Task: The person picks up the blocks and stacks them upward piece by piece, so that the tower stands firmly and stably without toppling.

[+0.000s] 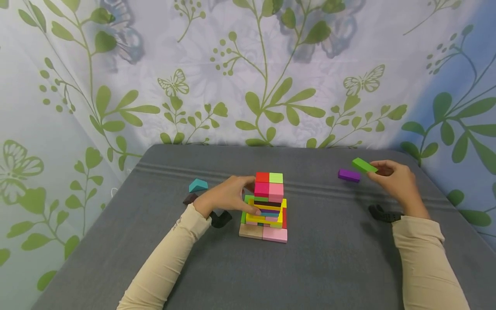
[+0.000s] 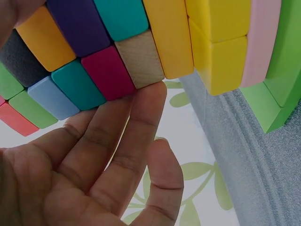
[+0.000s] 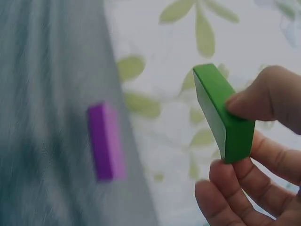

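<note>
A tower of coloured wooden blocks (image 1: 266, 206) stands mid-table. My left hand (image 1: 228, 196) rests against its left side, straight fingers touching the blocks (image 2: 141, 59) with the palm open. At the right my right hand (image 1: 395, 178) pinches a flat green block (image 1: 364, 165) between thumb and fingers, held above the cloth; the same green block (image 3: 221, 110) fills the right wrist view. A purple block (image 1: 348, 175) lies on the table just left of it, and the purple block (image 3: 106, 141) looks blurred in that view.
A grey cloth covers the table (image 1: 329, 258). A teal wedge block (image 1: 198, 185) and a dark block (image 1: 190, 198) lie left of the tower. Black wrist straps (image 1: 383, 214) show near both arms. A leaf-patterned curtain (image 1: 248, 73) hangs behind.
</note>
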Motion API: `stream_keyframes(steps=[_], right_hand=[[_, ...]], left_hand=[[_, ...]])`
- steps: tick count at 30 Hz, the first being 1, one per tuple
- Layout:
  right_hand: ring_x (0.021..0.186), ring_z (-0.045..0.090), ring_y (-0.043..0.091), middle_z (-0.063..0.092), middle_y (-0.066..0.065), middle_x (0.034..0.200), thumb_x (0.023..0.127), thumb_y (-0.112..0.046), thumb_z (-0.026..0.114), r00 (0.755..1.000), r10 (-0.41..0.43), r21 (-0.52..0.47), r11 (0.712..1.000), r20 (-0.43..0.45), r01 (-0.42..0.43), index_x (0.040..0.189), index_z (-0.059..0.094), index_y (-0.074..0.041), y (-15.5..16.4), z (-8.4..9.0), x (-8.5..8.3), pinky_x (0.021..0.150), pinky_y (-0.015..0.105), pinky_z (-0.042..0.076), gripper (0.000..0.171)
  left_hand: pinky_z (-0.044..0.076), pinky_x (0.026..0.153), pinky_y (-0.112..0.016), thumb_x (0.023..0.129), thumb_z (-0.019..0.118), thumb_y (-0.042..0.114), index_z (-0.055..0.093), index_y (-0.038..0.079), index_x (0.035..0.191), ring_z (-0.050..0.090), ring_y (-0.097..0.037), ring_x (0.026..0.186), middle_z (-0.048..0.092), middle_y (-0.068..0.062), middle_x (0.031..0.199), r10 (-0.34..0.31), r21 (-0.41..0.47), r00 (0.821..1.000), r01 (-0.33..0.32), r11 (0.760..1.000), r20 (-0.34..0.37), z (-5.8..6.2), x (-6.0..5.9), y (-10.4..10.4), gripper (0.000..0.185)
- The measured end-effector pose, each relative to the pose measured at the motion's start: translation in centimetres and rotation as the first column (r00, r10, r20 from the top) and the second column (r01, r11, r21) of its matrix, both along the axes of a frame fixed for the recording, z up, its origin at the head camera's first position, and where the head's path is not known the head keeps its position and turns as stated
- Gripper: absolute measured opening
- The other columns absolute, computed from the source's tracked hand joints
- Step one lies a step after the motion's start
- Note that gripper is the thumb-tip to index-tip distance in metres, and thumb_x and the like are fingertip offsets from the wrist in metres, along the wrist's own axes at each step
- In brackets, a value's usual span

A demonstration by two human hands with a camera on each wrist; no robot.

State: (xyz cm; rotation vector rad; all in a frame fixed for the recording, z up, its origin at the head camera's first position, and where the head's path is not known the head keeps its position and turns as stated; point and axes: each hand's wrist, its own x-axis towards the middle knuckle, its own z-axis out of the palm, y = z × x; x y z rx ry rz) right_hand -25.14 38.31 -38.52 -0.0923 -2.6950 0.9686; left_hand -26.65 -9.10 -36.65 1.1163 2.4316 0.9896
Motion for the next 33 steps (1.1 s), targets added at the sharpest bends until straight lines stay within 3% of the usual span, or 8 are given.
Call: stream_keyframes(steps=[3, 6, 16, 23, 29, 33], right_hand=[[0.081, 0.056, -0.013, 0.068, -0.020, 0.095, 0.104, -0.026, 0.075, 0.997, 0.081, -0.073, 0.994, -0.017, -0.082, 0.137, 0.067, 0.006, -1.3, 1.2, 0.0, 0.068, 0.016, 0.047, 0.046], [0.084, 0.060, -0.011, 0.064, -0.029, 0.092, 0.104, -0.020, 0.075, 0.985, 0.164, -0.150, 0.974, -0.053, -0.170, 0.136, 0.065, 0.008, -2.9, 2.1, 0.1, 0.070, 0.012, 0.049, 0.044], [0.088, 0.070, -0.003, 0.071, -0.022, 0.101, 0.099, 0.001, 0.076, 0.919, 0.337, -0.275, 0.882, -0.204, -0.384, 0.129, 0.068, 0.010, -8.8, 4.3, 1.1, 0.074, 0.014, 0.056, 0.033], [0.092, 0.069, 0.001, 0.071, -0.019, 0.108, 0.093, 0.015, 0.075, 0.841, 0.425, -0.272, 0.811, -0.336, -0.519, 0.128, 0.067, 0.016, -12.6, 4.2, 1.6, 0.079, 0.014, 0.056, 0.036], [0.096, 0.071, 0.005, 0.073, -0.016, 0.113, 0.092, 0.014, 0.076, 0.797, 0.501, -0.303, 0.744, -0.337, -0.596, 0.127, 0.069, 0.014, -15.3, 4.0, 1.7, 0.084, 0.017, 0.058, 0.036], [0.097, 0.072, 0.009, 0.075, -0.011, 0.113, 0.092, 0.012, 0.078, 0.774, 0.552, -0.322, 0.705, -0.311, -0.632, 0.126, 0.070, 0.013, -16.8, 4.4, 1.6, 0.085, 0.020, 0.059, 0.035]], left_hand=[[0.054, 0.108, -0.049, 0.086, 0.092, 0.029, 0.059, -0.001, 0.145, 0.067, -0.023, 0.119, 0.072, -0.009, 0.132, 0.006, -0.010, 1.000, -0.006, 1.000, -0.005, 0.0, 0.0, 0.0, 0.074], [0.054, 0.108, -0.049, 0.086, 0.092, 0.029, 0.059, -0.001, 0.146, 0.067, -0.023, 0.120, 0.072, -0.009, 0.133, 0.009, -0.014, 1.000, -0.009, 1.000, -0.006, 0.0, 0.0, 0.0, 0.074], [0.054, 0.108, -0.050, 0.086, 0.091, 0.029, 0.059, -0.002, 0.145, 0.067, -0.024, 0.119, 0.072, -0.010, 0.131, 0.005, -0.010, 1.000, -0.005, 1.000, -0.007, 0.1, -0.1, -0.2, 0.074], [0.055, 0.106, -0.049, 0.086, 0.092, 0.029, 0.060, -0.001, 0.144, 0.068, -0.022, 0.117, 0.073, -0.008, 0.130, 0.001, -0.009, 1.000, -0.002, 1.000, -0.015, 0.0, -0.1, -0.2, 0.073], [0.055, 0.105, -0.050, 0.086, 0.092, 0.028, 0.061, -0.002, 0.142, 0.069, -0.030, 0.118, 0.073, -0.009, 0.129, -0.008, 0.001, 1.000, 0.008, 1.000, -0.018, -0.1, -0.1, -0.3, 0.071], [0.055, 0.105, -0.051, 0.086, 0.092, 0.029, 0.061, -0.001, 0.143, 0.069, -0.027, 0.115, 0.073, -0.009, 0.129, -0.011, 0.001, 1.000, 0.011, 1.000, -0.020, 0.0, 0.0, -0.2, 0.071]])
